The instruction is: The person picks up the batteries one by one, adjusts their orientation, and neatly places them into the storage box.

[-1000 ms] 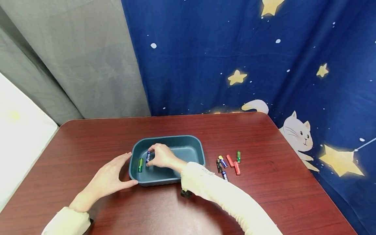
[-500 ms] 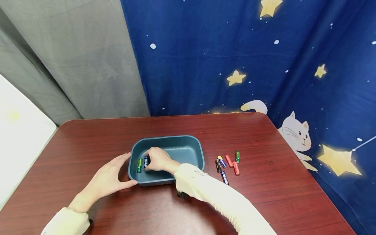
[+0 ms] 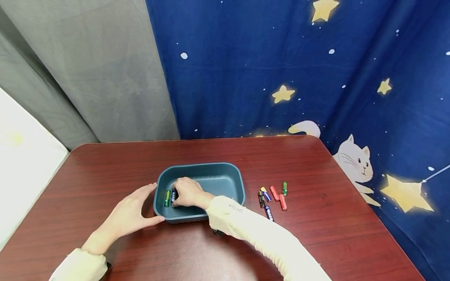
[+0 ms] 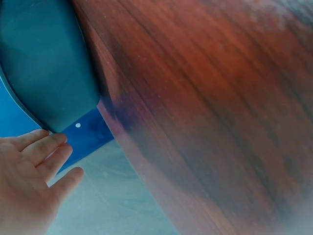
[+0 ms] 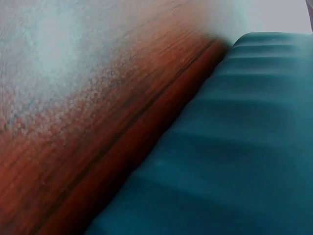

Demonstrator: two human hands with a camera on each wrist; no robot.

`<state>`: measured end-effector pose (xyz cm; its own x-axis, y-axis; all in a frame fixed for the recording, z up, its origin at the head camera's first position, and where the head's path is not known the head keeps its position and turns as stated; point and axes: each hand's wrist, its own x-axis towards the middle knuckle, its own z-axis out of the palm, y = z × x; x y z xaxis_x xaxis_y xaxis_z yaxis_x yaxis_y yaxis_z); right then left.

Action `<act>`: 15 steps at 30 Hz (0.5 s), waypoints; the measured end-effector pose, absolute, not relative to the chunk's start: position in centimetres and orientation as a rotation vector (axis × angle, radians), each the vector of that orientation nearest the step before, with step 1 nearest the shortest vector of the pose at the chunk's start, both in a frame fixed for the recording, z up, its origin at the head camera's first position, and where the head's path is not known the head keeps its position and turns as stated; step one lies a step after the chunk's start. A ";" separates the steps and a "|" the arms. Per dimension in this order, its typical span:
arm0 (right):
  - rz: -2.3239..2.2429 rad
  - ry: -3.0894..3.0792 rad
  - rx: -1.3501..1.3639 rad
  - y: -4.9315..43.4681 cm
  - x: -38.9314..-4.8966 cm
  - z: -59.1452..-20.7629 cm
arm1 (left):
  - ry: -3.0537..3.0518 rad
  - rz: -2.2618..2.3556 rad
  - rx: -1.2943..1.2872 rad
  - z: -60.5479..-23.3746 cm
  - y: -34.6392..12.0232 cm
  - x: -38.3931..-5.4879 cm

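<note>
In the head view my right hand reaches into a teal rectangular tray and pinches a blue battery between thumb and fingers, low over the tray floor. Just left of it a green battery lies lengthwise. My left hand rests at the tray's left end, its fingers straight, thumb and fingertips at the rim. The left wrist view has that hand with extended fingers by the tray's wall. Only the ribbed outer side of the tray fills the right wrist view; the hand is hidden there.
To the right of the tray several loose batteries lie on the brown wooden table: red ones, a green one, a black one and blue ones. A blue starry curtain hangs behind the table.
My right hand has moved slightly left and down inside the tray, bringing the blue battery close beside the green one. The left hand has stayed at the rim.
</note>
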<state>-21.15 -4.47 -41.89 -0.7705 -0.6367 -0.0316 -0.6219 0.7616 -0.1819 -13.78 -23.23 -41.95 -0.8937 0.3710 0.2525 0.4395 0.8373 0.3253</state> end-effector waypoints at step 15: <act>-0.371 2.867 -1.011 -4.2 -21.0 -41.7 | -2.853 -0.577 -0.629 -42.0 -23.2 -13.8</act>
<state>-20.98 -4.21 -41.68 -0.7793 -0.6266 0.0063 -0.6075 0.7531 -0.2526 -13.78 -23.20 -42.02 -0.8980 0.3702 0.2378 0.4336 0.8367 0.3345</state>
